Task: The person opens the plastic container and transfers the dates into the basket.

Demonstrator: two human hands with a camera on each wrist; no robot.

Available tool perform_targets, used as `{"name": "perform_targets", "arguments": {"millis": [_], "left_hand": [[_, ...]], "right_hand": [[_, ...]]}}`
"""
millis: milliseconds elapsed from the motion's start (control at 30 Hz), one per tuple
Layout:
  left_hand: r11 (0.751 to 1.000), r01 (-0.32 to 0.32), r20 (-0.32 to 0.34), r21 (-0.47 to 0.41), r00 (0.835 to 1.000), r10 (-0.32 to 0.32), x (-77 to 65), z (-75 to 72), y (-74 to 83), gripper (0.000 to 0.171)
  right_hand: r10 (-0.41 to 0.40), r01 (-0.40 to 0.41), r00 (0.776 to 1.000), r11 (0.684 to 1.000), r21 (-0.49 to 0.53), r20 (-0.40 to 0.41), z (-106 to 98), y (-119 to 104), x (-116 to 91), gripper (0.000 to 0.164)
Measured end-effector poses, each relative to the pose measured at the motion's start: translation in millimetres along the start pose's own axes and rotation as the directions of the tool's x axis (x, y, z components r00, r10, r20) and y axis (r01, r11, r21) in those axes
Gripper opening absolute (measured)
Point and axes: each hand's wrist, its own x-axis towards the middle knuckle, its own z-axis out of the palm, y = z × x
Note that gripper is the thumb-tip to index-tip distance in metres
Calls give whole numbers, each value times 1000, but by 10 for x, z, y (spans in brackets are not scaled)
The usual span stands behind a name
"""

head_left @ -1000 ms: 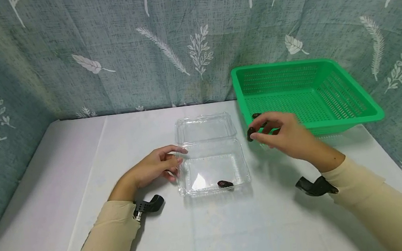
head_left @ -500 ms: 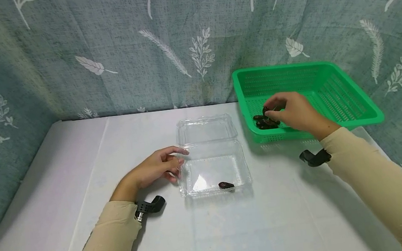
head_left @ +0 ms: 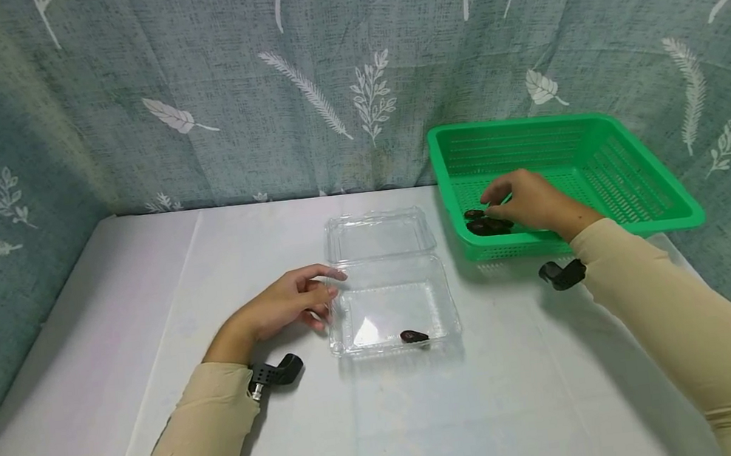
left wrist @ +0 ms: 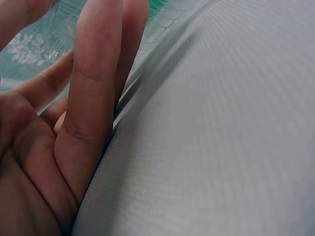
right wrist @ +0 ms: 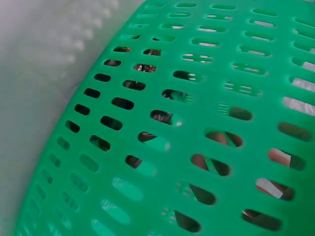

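A clear plastic clamshell box [head_left: 395, 303] lies with its lid [head_left: 380, 235] folded back on the white table. One dark brown, glossy oval piece [head_left: 414, 336] sits at its front edge inside. My left hand [head_left: 289, 303] rests at the box's left rim, fingers loosely bent and touching it; the left wrist view shows those fingers [left wrist: 93, 73] fairly straight. Inside the green basket [head_left: 606, 229], my right hand [head_left: 526, 200] hovers at a cluster of similar dark pieces [head_left: 489, 226], with none seen between its fingertips. In the right wrist view the basket wall [right wrist: 197, 108] mostly hides the fingers.
The slotted green basket stands at the table's back right, a little beyond the box. A patterned curtain [head_left: 227, 123] hangs behind and at the left. White cloth [head_left: 413, 424] covers the table. Each wrist carries a small black camera mount [head_left: 277, 372].
My right hand has moved from outside the basket's near-left corner into it. The dark piece it held no longer shows at its fingertips. My left hand has stayed at the box.
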Motion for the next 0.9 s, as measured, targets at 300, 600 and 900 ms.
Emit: {"name": "perform_targets", "arguments": {"millis": [300,600,900], "left_hand": [[1000,24,-21,14,1000,-23,-10,-5,10,45],[999,31,-20,23,999,-31,-16,10,12,48],[999,21,-22,26,1000,-20,3,24,18,48]], "right_hand": [[-91,98,985,994,45,-147,47,-100,-155,24],[-185,247,945,945,214,-271,177,-383,-474,18],[-249,256,967,916,309,-63,552,-652,-573,19]]}}
